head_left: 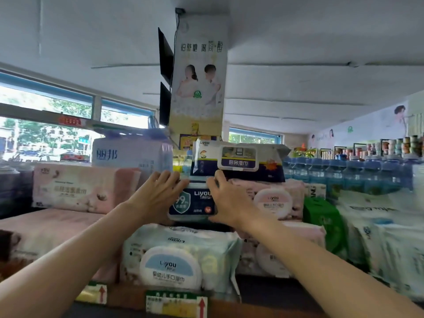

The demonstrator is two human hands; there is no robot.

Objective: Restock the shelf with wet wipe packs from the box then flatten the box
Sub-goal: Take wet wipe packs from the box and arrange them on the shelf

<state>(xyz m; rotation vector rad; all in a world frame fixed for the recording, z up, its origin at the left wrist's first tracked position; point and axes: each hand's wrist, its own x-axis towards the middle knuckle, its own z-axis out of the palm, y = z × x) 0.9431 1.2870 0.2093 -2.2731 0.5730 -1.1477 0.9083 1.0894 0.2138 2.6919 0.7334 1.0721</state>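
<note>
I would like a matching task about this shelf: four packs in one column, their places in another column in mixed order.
1. dark blue Liyou pack
2. kitchen wipes pack
3. green pack
4. light blue-lid Liyou pack

A. right of the pink packs
B. between both hands
C. front bottom, above the price tag
D. on top, behind the hands

Pairs: 1-B, 2-D, 3-A, 4-C

The navy wet wipe pack (192, 204) carries white lettering and a teal shield badge. Below it lies a pale mint pack (181, 258) with a white lid banded light blue. Just above the navy pack sits a navy-and-white pack (238, 162) with a yellow stripe and an orange burst. Left of the navy pack is a pink pack (85, 188); right of it, a pink pack with a white round lid (273, 200), then a green pack (323, 216). Farther right stand blue bottles (348, 173).
</note>
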